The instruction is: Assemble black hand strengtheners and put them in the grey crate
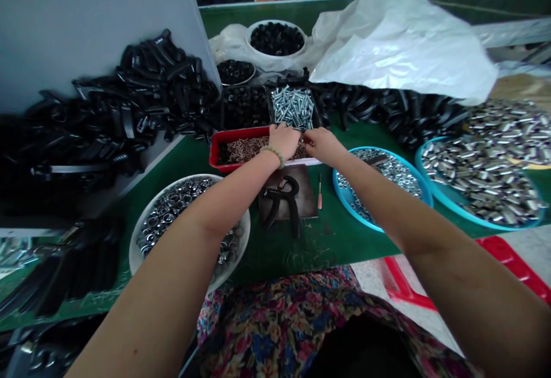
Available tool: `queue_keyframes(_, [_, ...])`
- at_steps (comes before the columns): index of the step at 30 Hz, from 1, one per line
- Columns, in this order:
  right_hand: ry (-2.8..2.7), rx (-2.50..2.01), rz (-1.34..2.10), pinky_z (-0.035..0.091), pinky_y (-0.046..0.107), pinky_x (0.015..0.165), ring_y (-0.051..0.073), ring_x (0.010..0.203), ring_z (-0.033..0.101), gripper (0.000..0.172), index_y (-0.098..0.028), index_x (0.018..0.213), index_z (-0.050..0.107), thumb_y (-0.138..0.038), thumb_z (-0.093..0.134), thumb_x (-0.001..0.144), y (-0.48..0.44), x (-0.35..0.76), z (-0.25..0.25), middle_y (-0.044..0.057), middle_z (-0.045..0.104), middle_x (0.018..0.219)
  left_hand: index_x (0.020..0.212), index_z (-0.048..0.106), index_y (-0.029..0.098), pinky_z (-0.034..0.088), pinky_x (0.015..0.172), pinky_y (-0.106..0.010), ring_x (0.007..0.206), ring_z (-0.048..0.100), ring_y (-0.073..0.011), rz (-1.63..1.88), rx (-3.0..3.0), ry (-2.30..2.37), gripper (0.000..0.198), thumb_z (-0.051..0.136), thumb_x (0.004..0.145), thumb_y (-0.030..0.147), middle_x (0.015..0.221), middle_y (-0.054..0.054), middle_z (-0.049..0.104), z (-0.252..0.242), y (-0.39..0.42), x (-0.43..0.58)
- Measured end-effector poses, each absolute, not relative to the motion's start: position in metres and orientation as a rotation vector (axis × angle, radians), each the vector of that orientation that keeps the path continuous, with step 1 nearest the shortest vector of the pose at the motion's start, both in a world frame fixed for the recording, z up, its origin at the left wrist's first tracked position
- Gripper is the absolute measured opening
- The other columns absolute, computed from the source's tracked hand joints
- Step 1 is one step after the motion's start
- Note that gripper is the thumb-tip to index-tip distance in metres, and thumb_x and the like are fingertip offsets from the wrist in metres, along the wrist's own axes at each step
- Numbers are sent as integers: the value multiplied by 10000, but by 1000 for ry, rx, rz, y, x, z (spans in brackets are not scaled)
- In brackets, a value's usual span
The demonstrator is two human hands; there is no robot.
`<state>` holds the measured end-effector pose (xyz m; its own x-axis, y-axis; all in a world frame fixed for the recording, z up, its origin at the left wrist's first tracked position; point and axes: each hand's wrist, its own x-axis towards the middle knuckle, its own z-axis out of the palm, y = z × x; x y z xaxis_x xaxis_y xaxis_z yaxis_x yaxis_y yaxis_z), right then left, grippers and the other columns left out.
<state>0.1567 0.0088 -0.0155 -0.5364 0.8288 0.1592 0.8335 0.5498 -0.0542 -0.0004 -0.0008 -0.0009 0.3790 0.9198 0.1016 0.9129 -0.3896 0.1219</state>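
My left hand (284,139), with a beaded bracelet (274,155) on the wrist, is over the red tray (214,149) of small copper-coloured pins (245,149). Its fingers curl down by the near edge of a black bin of silver bolts (293,105); their tips are hidden. Just beside it, my right hand (322,145) has thumb and fingers pinched together above the tray's right end. What either hand holds is too small or hidden to make out. Below them, a black clamp-like tool with two curved handles (293,206) lies on a dark metal plate (309,189).
A white basin (134,246) of metal rings stands left, a blue basin (337,186) of small metal parts right. Farther right is a blue tray (456,209) of shiny metal pieces. Black handles (167,80) pile up at left. A small screwdriver-like tool (319,200) lies beside the plate.
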Motion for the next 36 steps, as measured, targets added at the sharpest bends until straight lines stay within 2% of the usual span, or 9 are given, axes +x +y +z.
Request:
queue_keyframes(3, [-2611,-1377,26,376,307,777,227,859,546,180,-120,913,647,-165,503,815,13,157,-20,114,665,879,951,683,177,343,867,-439,1053,521,-284,323,2521,1739,269,424,927,247,1036,-114,665,-3,0,-3])
queue_keyframes(8, [-2681,-1397,-124,367,350,764,279,954,525,214,-129,967,665,-244,530,847,10,152,-21,155,649,1005,996,667,120,408,878,-396,981,603,-252,472,2380,1697,263,434,929,221,969,-138,696,11,-2,-9])
queue_keyframes(12, [-2683,-1384,-108,364,356,750,276,941,528,222,-154,943,670,-253,482,879,8,150,-18,138,661,978,1007,654,122,459,867,-303,904,635,-175,733,2099,1430,190,563,868,215,969,-81,707,24,-51,-32])
queue_keyframes(14, [-2653,-1355,-44,374,352,763,264,918,539,203,-159,938,670,-227,493,864,10,151,-17,121,673,959,996,647,144,481,853,-295,866,634,-155,754,1988,1350,177,582,862,237,937,-43,702,20,-89,-47])
queue_keyframes(17, [-2579,-1324,87,403,343,791,241,875,563,183,-149,917,673,-157,514,827,10,154,-13,102,685,895,920,655,155,494,855,-302,880,618,-161,743,1986,1441,170,543,894,280,946,-52,662,1,-135,-62])
queue_keyframes(19, [-2495,-1280,165,424,345,802,236,871,576,169,-143,904,673,-174,519,840,2,154,-10,104,682,881,904,651,155,486,879,-301,924,596,-167,708,2090,1513,175,525,906,275,999,-67,622,-13,-150,-64])
queue_keyframes(23, [-2436,-1071,381,456,335,795,208,858,598,186,-164,927,660,-263,505,898,-37,151,-10,87,673,895,978,633,159,464,897,-319,969,555,-190,502,2369,1554,208,471,934,281,1042,-75,591,-30,-151,-60])
queue_keyframes(27, [-2487,-1001,577,474,313,771,179,829,609,176,-173,929,646,-255,490,916,-71,142,-23,71,664,888,1008,630,165,452,877,-329,947,545,-207,371,2560,1552,292,379,968,309,1030,-87,588,-32,-150,-62])
queue_keyframes(36, [-2506,-1132,566,475,309,761,178,820,610,175,-171,942,644,-246,487,918,-73,130,-36,72,665,903,964,656,167,456,849,-336,956,543,-218,125,2681,1498,302,358,955,216,1094,-101,590,-30,-158,-64])
